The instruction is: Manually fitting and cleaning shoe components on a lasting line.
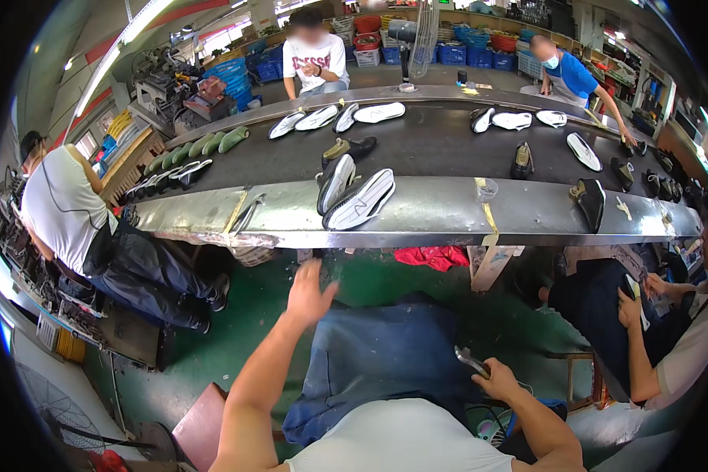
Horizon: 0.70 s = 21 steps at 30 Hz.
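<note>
My left hand is raised over my left knee, just below the front edge of the metal-rimmed bench. Its thumb is spread and smeared by motion, and a dark shape sits at its fingertips. My right hand is closed around metal pliers, held low beside my right thigh. Two white-soled shoes, a nearer one and one beside it, lie sole-up on the bench edge ahead of me. Behind them a dark shoe with an olive lining rests on the black bench surface.
More shoes, some sole-up, line the black belt. Green shoe forms lie at its left. A clear cup stands on the metal edge. Co-workers are at the left, far side and right; one right-hand co-worker's hand holds a shoe.
</note>
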### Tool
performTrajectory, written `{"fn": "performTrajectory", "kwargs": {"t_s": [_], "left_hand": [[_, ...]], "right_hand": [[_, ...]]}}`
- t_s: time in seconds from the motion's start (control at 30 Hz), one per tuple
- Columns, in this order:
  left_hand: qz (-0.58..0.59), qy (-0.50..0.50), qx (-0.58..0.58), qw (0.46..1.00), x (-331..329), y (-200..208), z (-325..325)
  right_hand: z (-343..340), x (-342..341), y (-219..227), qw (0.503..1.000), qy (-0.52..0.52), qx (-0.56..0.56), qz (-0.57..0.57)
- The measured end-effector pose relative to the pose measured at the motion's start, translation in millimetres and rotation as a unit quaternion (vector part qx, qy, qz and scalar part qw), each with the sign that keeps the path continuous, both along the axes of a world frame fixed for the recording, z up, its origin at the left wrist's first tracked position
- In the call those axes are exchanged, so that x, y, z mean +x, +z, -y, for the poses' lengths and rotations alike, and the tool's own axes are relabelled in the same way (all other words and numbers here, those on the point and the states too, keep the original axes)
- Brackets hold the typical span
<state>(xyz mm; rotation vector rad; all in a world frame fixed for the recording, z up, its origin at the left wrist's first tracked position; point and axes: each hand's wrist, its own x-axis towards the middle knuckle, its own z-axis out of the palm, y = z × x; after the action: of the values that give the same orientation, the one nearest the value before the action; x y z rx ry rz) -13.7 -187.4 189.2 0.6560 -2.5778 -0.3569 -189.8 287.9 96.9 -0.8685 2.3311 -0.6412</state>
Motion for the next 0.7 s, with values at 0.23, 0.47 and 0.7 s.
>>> {"fn": "performTrajectory", "kwargs": {"t_s": [0.23,0.47,0.7], "left_hand": [[0.075,0.121,0.043,0.989,-165,52,55],[0.148,0.154,0.155,0.965,-176,53,87],[-0.006,-0.05,0.313,0.949,-71,4,3]], "right_hand": [[18,-5,-12,0.987,-0.129,-0.088,0.031],[53,-10,-5,0.987,-0.125,-0.069,0.076],[94,-22,16,0.971,-0.17,-0.156,0.066]]}}
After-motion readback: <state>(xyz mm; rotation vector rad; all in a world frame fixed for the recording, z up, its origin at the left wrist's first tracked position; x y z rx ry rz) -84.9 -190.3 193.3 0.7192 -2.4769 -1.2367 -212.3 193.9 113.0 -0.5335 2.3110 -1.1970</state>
